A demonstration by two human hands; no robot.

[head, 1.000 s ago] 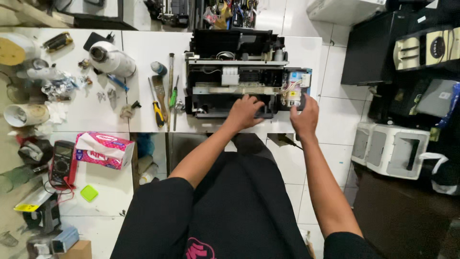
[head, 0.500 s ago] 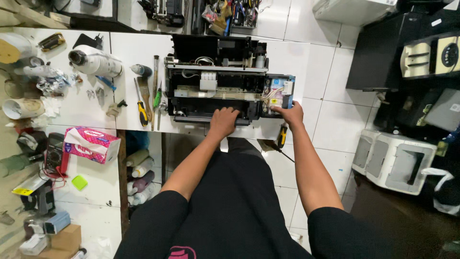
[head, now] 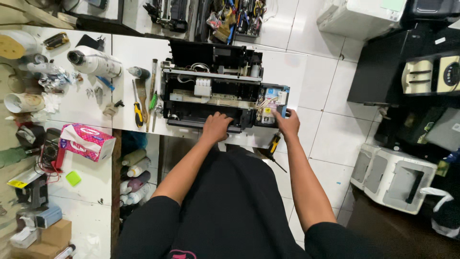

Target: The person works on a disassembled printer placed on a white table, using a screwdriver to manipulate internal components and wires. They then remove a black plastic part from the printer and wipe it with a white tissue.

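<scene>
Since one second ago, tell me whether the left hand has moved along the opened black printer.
No: the left hand stays on the opened black printer at its front edge, near the middle.

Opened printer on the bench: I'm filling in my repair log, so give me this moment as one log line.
left hand: on front edge of opened printer | right hand: at its right end by ink unit | screwdriver: lying left, untouched
</scene>
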